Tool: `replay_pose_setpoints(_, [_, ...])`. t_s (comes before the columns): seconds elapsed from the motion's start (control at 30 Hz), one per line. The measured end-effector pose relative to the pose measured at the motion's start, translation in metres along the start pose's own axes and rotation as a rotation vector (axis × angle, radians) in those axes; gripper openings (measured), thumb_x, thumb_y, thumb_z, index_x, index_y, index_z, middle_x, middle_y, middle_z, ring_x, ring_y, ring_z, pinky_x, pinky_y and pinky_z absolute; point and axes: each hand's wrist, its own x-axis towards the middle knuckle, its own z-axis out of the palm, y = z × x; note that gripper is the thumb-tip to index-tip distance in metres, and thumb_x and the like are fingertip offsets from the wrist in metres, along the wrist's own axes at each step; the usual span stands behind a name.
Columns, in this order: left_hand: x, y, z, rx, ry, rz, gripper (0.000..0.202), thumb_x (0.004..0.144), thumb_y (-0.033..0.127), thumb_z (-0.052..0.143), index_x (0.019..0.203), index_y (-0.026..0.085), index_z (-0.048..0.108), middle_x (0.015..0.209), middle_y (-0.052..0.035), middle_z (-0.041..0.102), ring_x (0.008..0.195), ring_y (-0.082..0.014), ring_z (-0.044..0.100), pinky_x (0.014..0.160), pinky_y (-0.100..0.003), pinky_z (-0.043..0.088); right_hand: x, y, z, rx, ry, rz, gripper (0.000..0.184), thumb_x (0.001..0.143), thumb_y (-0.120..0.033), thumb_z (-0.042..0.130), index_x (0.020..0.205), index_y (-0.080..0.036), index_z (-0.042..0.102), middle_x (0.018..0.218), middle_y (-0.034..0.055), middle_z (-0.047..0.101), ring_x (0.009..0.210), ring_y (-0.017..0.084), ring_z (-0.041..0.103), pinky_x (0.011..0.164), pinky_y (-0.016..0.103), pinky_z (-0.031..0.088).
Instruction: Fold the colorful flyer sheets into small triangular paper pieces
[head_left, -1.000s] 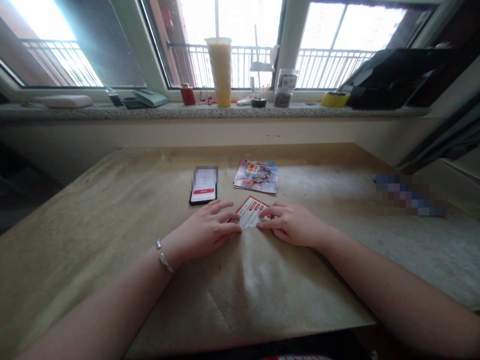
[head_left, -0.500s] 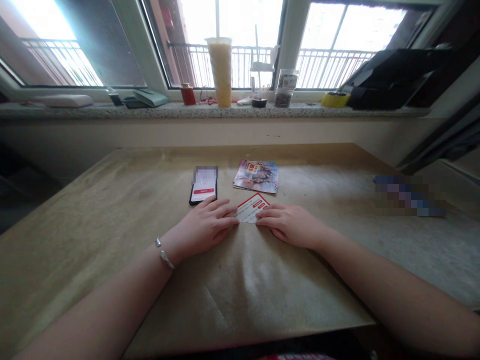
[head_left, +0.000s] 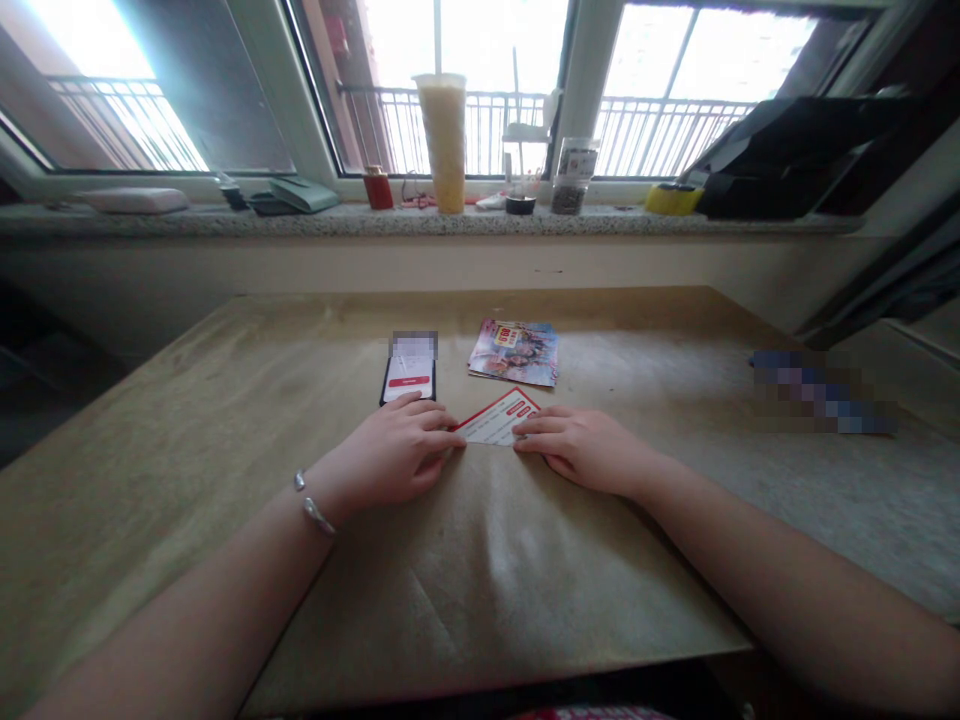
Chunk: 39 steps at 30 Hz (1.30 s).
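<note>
Hands: two are laid on the table point(head_left: 187, 420), the left hand point(head_left: 394, 452) and the right hand point(head_left: 583, 448), one set at each side of a single card.
Card: one white card point(head_left: 501, 417) with a red border is seen at mid-table between the hands. Its left edge appears to be raised a little off the table.
Left fingers: the fingers point(head_left: 442, 440) are bent, with the tips brought against the card's left edge. Whether that edge is pinched cannot be told.
Right fingers: the fingers point(head_left: 536, 428) are held out almost flat and close together, with the tips laid on the card's near right corner. Nothing is clasped.
Phone: one phone point(head_left: 409, 378) with a lit screen lies just far of the left hand.
Leaflet: one colourful leaflet point(head_left: 514, 352) lies right of the phone and far of the card.
Bracelet: one silver bracelet point(head_left: 311, 510) is worn on the left wrist.
Windowsill: on the windowsill point(head_left: 225, 222) at the far side are counted one tall cup point(head_left: 442, 140), one red can point(head_left: 377, 188), one jar point(head_left: 568, 178) and one yellow roll point(head_left: 670, 198).
Hard to make out: the card's print is too small to be read. The phone's top and a patch at the table's right are blurred out. Both forearms are cut off by the lower edge.
</note>
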Motion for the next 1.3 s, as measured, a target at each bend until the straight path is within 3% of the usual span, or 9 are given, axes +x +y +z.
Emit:
replay_pose_setpoints(0.3, [-0.002, -0.001, -0.001, 0.041, -0.051, -0.047, 0.029, 0.08, 0.021, 0.053, 0.104, 0.027, 0.068, 0.1, -0.0028, 0.066, 0.095, -0.0204, 0.058, 0.095, -0.039, 0.041, -0.001, 0.001, 0.001, -0.009, -0.015, 0.003, 0.035, 0.087, -0.015, 0.047, 0.115, -0.025, 0.065, 0.123, 0.0022, 0.064, 0.111, 0.019, 0.058, 0.093, 0.036, 0.049])
replay_pose_setpoints(0.53, [-0.004, -0.002, -0.003, 0.074, -0.087, -0.08, 0.026, 0.084, 0.023, 0.05, 0.1, 0.027, 0.071, 0.089, -0.0035, 0.066, 0.082, -0.0184, 0.06, 0.079, -0.034, 0.046, -0.001, 0.0, -0.001, -0.007, -0.022, 0.008, 0.035, 0.088, -0.016, 0.045, 0.115, -0.024, 0.065, 0.123, 0.0018, 0.064, 0.111, 0.02, 0.058, 0.093, 0.036, 0.049])
replay_pose_setpoints(0.93, [-0.007, -0.006, -0.007, 0.077, -0.191, -0.167, 0.028, 0.081, 0.019, 0.048, 0.093, 0.026, 0.071, 0.093, -0.0015, 0.066, 0.081, -0.0178, 0.063, 0.074, -0.03, 0.048, -0.002, 0.003, 0.002, -0.009, -0.011, -0.002, 0.034, 0.087, -0.015, 0.046, 0.113, -0.024, 0.066, 0.122, 0.0015, 0.065, 0.111, 0.02, 0.059, 0.093, 0.037, 0.05])
replay_pose_setpoints(1.07, [-0.009, -0.009, -0.005, 0.054, -0.176, -0.171, 0.025, 0.083, 0.019, 0.047, 0.092, 0.025, 0.069, 0.096, -0.0011, 0.065, 0.083, -0.0165, 0.063, 0.074, -0.028, 0.048, -0.003, 0.003, 0.002, 0.005, -0.014, 0.013, 0.033, 0.087, -0.015, 0.046, 0.113, -0.025, 0.065, 0.123, 0.0012, 0.064, 0.112, 0.02, 0.059, 0.093, 0.037, 0.05])
replay_pose_setpoints(1.2, [-0.006, -0.005, -0.001, 0.095, -0.137, -0.234, 0.024, 0.089, 0.023, 0.043, 0.081, 0.018, 0.065, 0.088, -0.0038, 0.064, 0.075, -0.015, 0.061, 0.066, -0.026, 0.047, -0.002, 0.004, 0.005, 0.048, -0.014, 0.037, 0.031, 0.091, -0.014, 0.042, 0.112, -0.022, 0.064, 0.127, 0.0014, 0.062, 0.116, 0.018, 0.056, 0.098, 0.035, 0.046])
replay_pose_setpoints(1.3, [-0.001, 0.001, 0.004, 0.041, -0.017, -0.18, 0.022, 0.092, 0.024, 0.042, 0.095, 0.018, 0.063, 0.096, -0.0054, 0.063, 0.082, -0.0154, 0.06, 0.072, -0.026, 0.049, 0.002, 0.005, 0.008, 0.07, 0.006, 0.048, 0.029, 0.093, -0.016, 0.04, 0.11, -0.022, 0.063, 0.127, 0.0022, 0.061, 0.117, 0.017, 0.055, 0.1, 0.034, 0.045])
